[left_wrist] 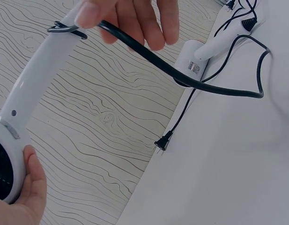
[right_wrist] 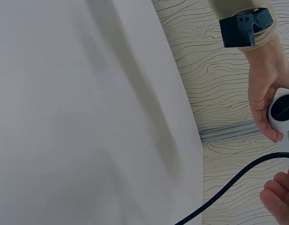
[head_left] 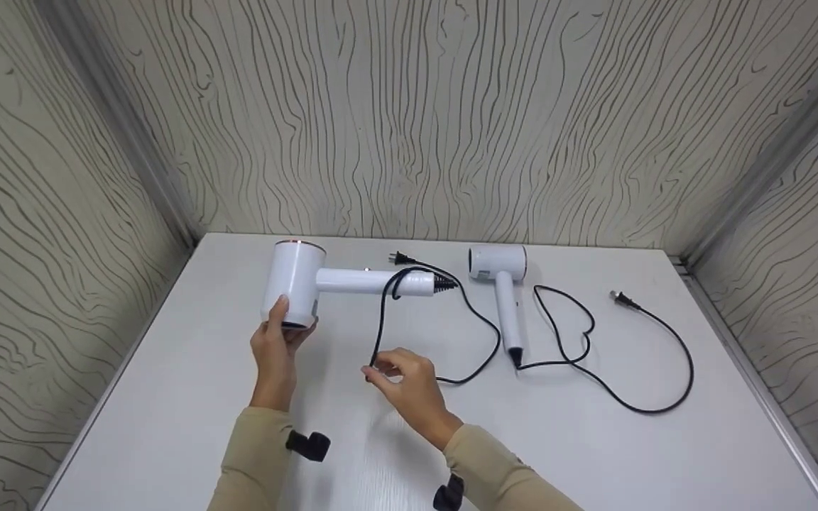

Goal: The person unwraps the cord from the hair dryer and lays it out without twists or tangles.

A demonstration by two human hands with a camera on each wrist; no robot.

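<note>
My left hand (head_left: 274,351) grips the barrel of a white hair dryer (head_left: 294,277), whose handle points to the right. In the left wrist view, fingers curl around the rim beside the dryer's dark round end (left_wrist: 1,173). A black power cord (head_left: 380,323) loops around the lower handle. My right hand (head_left: 412,387) pinches this cord below the handle, between thumb and fingers. From there the cord curves right and back up to a two-pin plug (head_left: 400,258) behind the handle. Part of the right hand (right_wrist: 277,194) shows at the edge of the right wrist view.
To the right, a second white hair dryer (head_left: 498,262) lies on the white table (head_left: 352,440). Its black cord (head_left: 689,362) spreads rightward in loose loops, ending in a plug (head_left: 622,299). Wood-patterned panels (head_left: 409,128) stand behind and at both sides.
</note>
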